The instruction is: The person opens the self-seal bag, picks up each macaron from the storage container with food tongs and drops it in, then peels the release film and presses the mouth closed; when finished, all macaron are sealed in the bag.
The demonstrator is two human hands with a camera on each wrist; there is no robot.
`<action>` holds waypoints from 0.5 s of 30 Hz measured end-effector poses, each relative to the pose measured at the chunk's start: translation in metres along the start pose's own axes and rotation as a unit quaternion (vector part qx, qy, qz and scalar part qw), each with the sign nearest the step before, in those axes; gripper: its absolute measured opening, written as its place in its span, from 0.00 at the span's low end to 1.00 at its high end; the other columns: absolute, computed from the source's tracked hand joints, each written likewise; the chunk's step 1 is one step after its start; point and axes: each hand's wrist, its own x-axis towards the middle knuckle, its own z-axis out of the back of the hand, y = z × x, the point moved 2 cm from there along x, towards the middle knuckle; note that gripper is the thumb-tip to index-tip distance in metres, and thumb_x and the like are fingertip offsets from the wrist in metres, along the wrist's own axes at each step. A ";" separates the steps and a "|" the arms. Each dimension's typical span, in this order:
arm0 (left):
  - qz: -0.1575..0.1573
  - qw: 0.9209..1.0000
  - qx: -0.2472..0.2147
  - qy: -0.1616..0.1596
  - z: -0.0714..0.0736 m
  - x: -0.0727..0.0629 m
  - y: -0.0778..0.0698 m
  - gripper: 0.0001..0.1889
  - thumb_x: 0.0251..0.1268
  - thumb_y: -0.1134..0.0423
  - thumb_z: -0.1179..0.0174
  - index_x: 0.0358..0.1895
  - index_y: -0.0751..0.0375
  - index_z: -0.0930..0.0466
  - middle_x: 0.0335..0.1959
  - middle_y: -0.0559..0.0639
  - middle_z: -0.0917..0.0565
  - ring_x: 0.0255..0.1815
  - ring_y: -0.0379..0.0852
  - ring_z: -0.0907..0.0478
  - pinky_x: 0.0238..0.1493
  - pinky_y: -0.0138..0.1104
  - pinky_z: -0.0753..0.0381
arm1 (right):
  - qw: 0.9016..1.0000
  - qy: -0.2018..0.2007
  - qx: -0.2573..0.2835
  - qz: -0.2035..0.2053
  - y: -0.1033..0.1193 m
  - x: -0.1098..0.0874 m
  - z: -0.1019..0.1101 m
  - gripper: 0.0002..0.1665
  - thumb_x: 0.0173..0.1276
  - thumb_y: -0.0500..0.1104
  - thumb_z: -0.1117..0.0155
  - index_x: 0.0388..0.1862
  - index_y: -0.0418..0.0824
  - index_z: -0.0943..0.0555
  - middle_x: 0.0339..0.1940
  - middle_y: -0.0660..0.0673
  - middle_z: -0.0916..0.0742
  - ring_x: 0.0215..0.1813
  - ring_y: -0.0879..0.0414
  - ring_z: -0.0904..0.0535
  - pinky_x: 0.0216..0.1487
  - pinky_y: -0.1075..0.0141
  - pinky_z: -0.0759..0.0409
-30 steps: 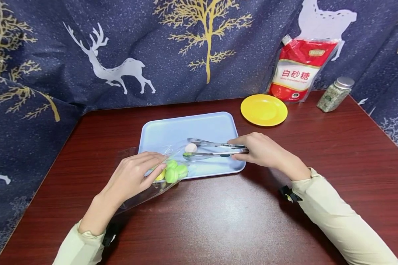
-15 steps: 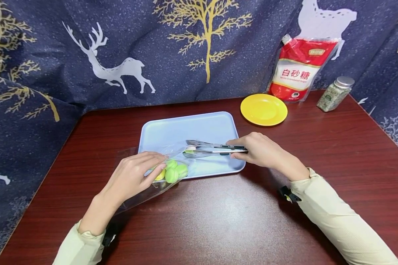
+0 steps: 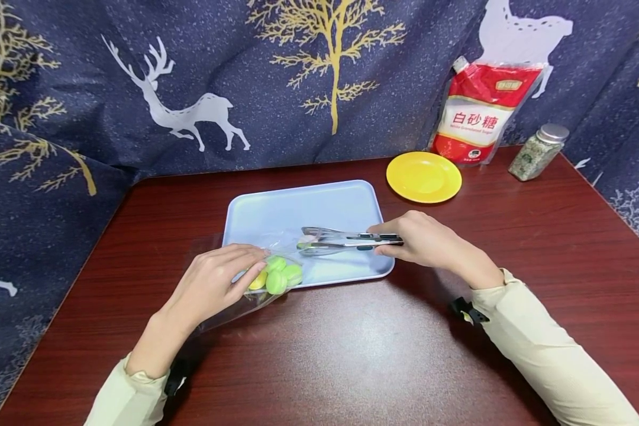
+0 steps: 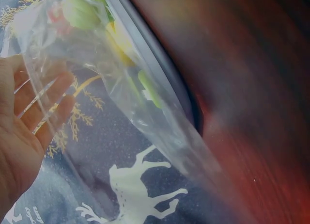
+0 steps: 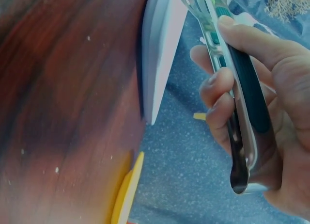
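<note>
My left hand [image 3: 213, 284] holds the edge of a clear plastic bag [image 3: 236, 309] over the left part of a light blue tray [image 3: 303, 207]. Several green macarons [image 3: 276, 282] and a yellow macaron [image 3: 258, 280] lie in the bag, partly behind my fingers. My right hand [image 3: 423, 239] grips metal tongs [image 3: 343, 245] with dark green handle pads, reaching leftward over the tray. Their tips close around a pale macaron [image 3: 307, 239] near the bag's mouth, with some green showing there. In the left wrist view, the film of the bag [image 4: 116, 83] passes before my spread fingers.
A yellow plate [image 3: 423, 177] lies behind the tray to the right. Farther back stand a red and white sugar pouch [image 3: 474, 115] and a glass jar [image 3: 538, 152] of dried bits. A dark blue curtain [image 3: 202, 71] hangs behind the brown table [image 3: 351, 355].
The tongs have narrowed around the pale macaron, first set between their spread tips, and have shifted slightly right with my right hand. My left hand stays nearly still on the bag.
</note>
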 end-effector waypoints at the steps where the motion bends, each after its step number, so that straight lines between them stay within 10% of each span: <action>1: -0.001 1.000 0.002 -0.001 0.000 0.000 0.000 0.19 0.72 0.53 0.54 0.42 0.62 0.15 0.39 0.49 0.15 0.42 0.46 0.19 0.44 0.44 0.20 | 1.000 0.003 0.002 0.002 -0.001 0.000 0.001 0.20 0.57 0.44 0.29 0.47 0.36 0.17 0.36 0.47 0.13 0.23 0.63 0.30 0.28 0.66 0.26; 15: 0.006 1.000 0.001 0.008 0.000 -0.002 0.002 0.19 0.72 0.53 0.53 0.43 0.61 0.15 0.39 0.49 0.15 0.44 0.46 0.19 0.45 0.43 0.21 | 1.000 0.010 0.010 0.004 -0.008 -0.008 0.012 0.19 0.57 0.43 0.29 0.46 0.38 0.16 0.38 0.50 0.13 0.28 0.66 0.25 0.34 0.63 0.22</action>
